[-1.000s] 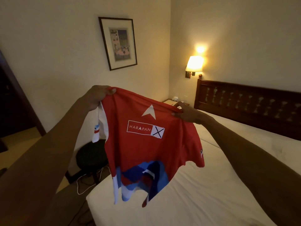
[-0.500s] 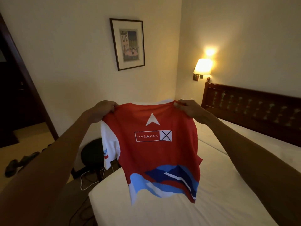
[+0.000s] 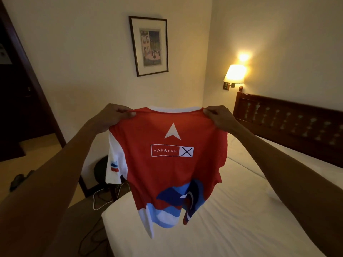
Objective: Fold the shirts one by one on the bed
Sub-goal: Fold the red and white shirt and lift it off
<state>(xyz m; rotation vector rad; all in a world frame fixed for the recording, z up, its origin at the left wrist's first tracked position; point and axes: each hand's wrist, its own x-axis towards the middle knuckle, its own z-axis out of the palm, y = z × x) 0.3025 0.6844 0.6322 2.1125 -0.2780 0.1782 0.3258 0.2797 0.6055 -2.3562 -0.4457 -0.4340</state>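
Both hands, left hand (image 3: pixel 113 115) and right hand (image 3: pixel 216 115), pinch the shoulders of a red polyester jersey (image 3: pixel 167 164) hanging above the white-sheeted bed (image 3: pixel 241 210); spreading step, so lowering it flat likely comes next

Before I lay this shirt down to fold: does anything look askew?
Yes: the red shirt, pinched at its shoulders by the left hand and right hand, hangs unevenly; its hem is curled and bunched on the right.
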